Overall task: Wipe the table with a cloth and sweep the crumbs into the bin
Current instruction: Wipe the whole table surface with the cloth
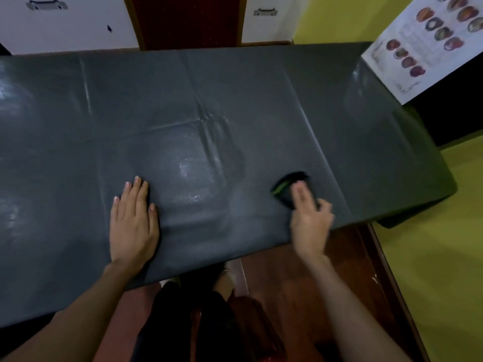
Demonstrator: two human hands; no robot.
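A table under a dark grey creased cover (235,100) fills most of the view. My right hand (309,218) is near the front right edge, blurred, pressing a dark cloth with a green stripe (286,188) onto the cover. My left hand (134,220) lies flat, palm down, fingers together on the cover at the front, left of centre, holding nothing. A pale wet-looking sheen (190,176) shows between the hands. No crumbs or bin can be made out.
White cabinet doors (65,24) and a dark red panel (188,19) stand behind the table. A white food poster (428,43) hangs on the right. Yellow-green floor (431,270) lies to the right; my legs (198,317) are below the front edge.
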